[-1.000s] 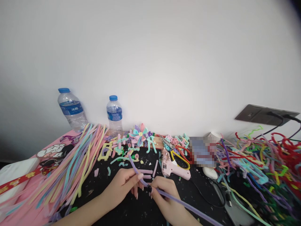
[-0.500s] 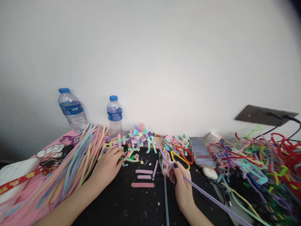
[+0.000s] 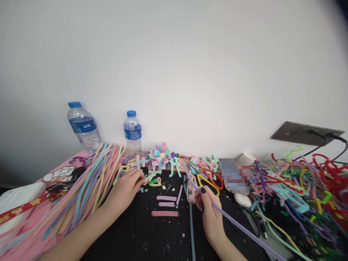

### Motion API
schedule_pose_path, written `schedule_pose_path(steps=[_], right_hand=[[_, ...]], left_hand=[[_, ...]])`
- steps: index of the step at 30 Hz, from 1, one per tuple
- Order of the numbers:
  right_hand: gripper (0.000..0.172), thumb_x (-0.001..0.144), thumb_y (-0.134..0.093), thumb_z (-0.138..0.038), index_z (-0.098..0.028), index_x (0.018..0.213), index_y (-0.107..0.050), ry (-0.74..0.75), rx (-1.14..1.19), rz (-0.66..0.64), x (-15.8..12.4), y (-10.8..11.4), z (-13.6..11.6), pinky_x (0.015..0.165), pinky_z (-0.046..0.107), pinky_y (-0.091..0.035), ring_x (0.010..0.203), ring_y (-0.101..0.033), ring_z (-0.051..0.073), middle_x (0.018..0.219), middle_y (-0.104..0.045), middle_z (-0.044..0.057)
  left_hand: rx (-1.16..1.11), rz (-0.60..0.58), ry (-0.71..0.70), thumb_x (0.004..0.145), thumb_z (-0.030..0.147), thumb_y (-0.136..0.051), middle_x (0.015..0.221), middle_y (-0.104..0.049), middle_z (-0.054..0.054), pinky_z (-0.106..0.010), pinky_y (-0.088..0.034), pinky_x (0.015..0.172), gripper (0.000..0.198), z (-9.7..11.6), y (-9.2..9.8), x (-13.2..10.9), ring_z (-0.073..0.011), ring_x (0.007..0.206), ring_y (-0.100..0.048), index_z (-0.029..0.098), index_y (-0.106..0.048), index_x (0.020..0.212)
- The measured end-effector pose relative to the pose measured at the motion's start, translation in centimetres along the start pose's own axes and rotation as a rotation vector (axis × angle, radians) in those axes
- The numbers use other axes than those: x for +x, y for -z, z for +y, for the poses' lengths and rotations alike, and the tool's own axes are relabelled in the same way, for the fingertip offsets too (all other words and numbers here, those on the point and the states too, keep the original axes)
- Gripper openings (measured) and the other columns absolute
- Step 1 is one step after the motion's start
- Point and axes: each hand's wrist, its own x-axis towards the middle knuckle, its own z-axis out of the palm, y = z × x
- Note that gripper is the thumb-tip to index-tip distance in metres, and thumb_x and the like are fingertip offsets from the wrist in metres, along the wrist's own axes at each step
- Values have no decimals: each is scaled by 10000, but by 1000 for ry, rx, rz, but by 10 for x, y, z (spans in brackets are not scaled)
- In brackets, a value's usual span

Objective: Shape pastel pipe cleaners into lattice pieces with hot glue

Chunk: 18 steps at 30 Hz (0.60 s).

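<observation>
My right hand [image 3: 212,214] is closed round a long purple fuzzy stem [image 3: 233,222], beside a small pink device [image 3: 191,190] that its fingers touch. My left hand [image 3: 127,186] has its fingertips pinched at the edge of a heap of small pastel pieces; what they hold, if anything, is too small to name. Near those fingertips lies a green, yellow and pink curled piece [image 3: 155,182]. Between the hands, short lilac strips [image 3: 167,198] and a thicker pink strip [image 3: 165,214] rest on the black mat [image 3: 152,239]. A pastel flower [image 3: 162,156] stands behind.
Two water bottles [image 3: 132,132] stand by the wall. Long pastel stems [image 3: 81,192] cover the left side. Red- and yellow-handled scissors [image 3: 210,177] lie beyond my right hand, near a white case [image 3: 243,200]. Tangled coloured stems [image 3: 307,195] fill the right, below a wall socket [image 3: 307,134].
The fingers of my left hand have drawn together and shifted slightly up from the mat. My right hand has hardly moved and still holds the purple stem.
</observation>
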Motion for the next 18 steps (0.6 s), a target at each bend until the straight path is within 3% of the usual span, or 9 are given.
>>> schedule_pose_path(steps=[4, 7, 10, 13, 18], right_hand=[[330, 885, -402, -413, -200, 642, -470, 8, -8, 0, 0, 0, -1, 451, 236, -326, 491, -376, 124, 570, -423, -16], [317, 892, -368, -386, -198, 668, -489, 30, -65, -14, 1, 2, 1, 461, 241, -330, 489, -386, 130, 561, -423, -19], [288, 889, -338, -343, -180, 866, -575, 89, -224, -41, 0, 6, 2, 499, 251, -354, 502, -432, 142, 598, -494, -9], [321, 877, -330, -287, -179, 1069, -564, 160, -378, -73, 0, 8, 1, 569, 264, -401, 572, -522, 160, 722, -596, 16], [236, 880, -353, -257, -194, 924, -577, 180, -490, -44, 3, 8, 0, 542, 244, -414, 540, -548, 150, 627, -581, -12]], left_hand=[[-110, 56, 51, 875, 284, -372, 713, -544, -3, -266, -379, 598, 160, 10, 3, -2, -191, 659, -536, 221, -443, 746], [-247, 29, 76, 873, 313, -387, 670, -561, 17, -249, -373, 571, 126, 14, -1, -4, -177, 622, -540, 224, -457, 818], [-372, 1, 109, 866, 303, -402, 621, -559, 41, -240, -347, 533, 103, 15, -8, -6, -164, 561, -508, 230, -414, 937], [-412, 4, 92, 874, 277, -380, 592, -525, 58, -244, -337, 542, 92, 16, -13, -8, -159, 540, -480, 236, -365, 955], [-426, -21, 35, 901, 290, -325, 705, -578, 16, -259, -378, 590, 118, 17, -12, -9, -160, 586, -511, 231, -424, 875]])
